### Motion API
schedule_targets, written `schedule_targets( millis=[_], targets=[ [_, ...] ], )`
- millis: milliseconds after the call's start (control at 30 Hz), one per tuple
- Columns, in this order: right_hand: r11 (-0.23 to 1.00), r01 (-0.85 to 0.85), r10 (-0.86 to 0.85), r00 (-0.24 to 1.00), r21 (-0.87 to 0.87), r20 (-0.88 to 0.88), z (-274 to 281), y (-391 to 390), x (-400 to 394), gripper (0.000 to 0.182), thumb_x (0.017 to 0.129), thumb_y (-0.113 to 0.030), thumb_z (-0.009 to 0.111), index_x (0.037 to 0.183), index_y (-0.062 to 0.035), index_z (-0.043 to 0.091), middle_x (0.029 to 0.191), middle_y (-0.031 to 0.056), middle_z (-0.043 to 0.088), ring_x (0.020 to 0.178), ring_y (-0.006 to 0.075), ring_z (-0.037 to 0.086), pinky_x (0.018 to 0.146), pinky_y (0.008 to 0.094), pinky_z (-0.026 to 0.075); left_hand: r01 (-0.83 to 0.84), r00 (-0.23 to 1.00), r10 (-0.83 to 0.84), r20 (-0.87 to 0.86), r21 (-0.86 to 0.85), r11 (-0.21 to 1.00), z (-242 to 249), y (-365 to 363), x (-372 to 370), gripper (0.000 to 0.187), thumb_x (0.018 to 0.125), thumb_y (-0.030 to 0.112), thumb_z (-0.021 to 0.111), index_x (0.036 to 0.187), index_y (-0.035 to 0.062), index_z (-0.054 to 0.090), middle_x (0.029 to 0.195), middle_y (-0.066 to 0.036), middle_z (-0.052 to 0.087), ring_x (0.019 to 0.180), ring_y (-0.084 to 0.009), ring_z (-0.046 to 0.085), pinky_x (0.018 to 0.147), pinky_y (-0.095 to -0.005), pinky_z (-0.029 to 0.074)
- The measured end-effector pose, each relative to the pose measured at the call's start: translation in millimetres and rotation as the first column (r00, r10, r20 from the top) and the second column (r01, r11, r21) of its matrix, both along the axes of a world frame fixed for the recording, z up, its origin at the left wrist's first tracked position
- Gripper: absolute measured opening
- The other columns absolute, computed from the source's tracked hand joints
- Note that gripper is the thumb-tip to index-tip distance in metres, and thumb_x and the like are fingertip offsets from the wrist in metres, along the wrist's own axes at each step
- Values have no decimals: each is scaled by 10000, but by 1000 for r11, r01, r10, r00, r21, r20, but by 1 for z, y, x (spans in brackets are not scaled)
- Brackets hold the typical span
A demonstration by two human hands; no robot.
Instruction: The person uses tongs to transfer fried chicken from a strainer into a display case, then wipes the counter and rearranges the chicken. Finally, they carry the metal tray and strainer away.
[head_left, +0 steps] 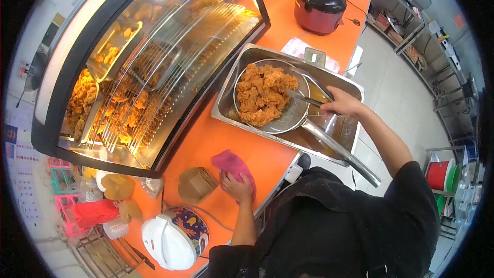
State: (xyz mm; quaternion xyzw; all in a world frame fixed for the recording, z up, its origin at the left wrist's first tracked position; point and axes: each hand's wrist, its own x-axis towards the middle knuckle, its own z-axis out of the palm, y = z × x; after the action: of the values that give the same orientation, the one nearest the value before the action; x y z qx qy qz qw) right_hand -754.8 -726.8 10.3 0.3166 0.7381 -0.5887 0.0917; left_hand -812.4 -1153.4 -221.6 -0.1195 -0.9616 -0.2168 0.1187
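My right hand [341, 104] is closed around metal tongs [309, 99], whose tips touch the fried chicken [265, 92]. The browned, crusted pieces are heaped in a round wire-mesh strainer [290, 118] with a long metal handle [342, 152]. That strainer rests over a rectangular steel pan [329, 149], its handle reaching past the near rim. Lower down, my left hand [237, 185] lies on a bright pink cloth [234, 163] on the orange table [193, 141]; its fingers are stretched out over the fabric. Brown paper packets [197, 184] sit just left of that hand.
A lit glass warming cabinet [154, 67] with racks of fried chicken stands at the left. Behind the pan is a dark red rice cooker [319, 10]. A white-lidded patterned cooker [175, 239] occupies the near left, its cord crossing the table. Metal shelves [437, 72] line the right wall.
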Motion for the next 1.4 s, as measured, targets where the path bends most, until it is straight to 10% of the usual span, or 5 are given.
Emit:
schedule_targets(
  millis=[567,667,933,1033,1400],
  targets=[
    [952,234,-200,963,-196,181,-52,-46,-41,556,992,-544,383,815,-57,582,649,39,555,527,128,508,494,289,414,-95,994,95,44,-4,995,6,6,4,462,828,271,588,1188,-13,533,1330,-226,487,1257,-400,436,1035,-540,334],
    [946,-66,60,998,317,30,-42,-55,-25,538,1007,-428,398,1066,71,591,920,246,654,913,392,620,840,443,459,-85,996,85,37,5,996,5,5,3,456,827,269,587,1183,-12,533,1328,-226,486,1256,-399,436,1030,-539,336],
    [819,-143,352,889,555,-291,-21,-100,-4,455,1015,-328,430,1249,43,551,1174,240,629,1088,359,604,937,396,448,-113,991,113,65,-6,994,7,3,1,486,813,301,588,1185,-7,534,1331,-224,479,1273,-388,419,1037,-534,327],
    [956,-284,270,948,-65,-168,3,-132,-35,417,1041,-302,392,1271,1,564,1030,61,644,916,133,575,830,289,461,-169,977,166,131,18,985,10,1,0,507,806,305,593,1202,-5,531,1335,-221,473,1285,-380,405,1054,-523,319],
    [842,-349,222,919,-411,-327,41,-330,-266,477,1029,-465,353,771,-93,503,573,9,463,461,112,420,428,247,334,-102,994,95,53,150,983,4,-3,1,492,791,280,609,1188,-3,537,1352,-231,460,1271,-410,403,1059,-530,305]
  ],
)
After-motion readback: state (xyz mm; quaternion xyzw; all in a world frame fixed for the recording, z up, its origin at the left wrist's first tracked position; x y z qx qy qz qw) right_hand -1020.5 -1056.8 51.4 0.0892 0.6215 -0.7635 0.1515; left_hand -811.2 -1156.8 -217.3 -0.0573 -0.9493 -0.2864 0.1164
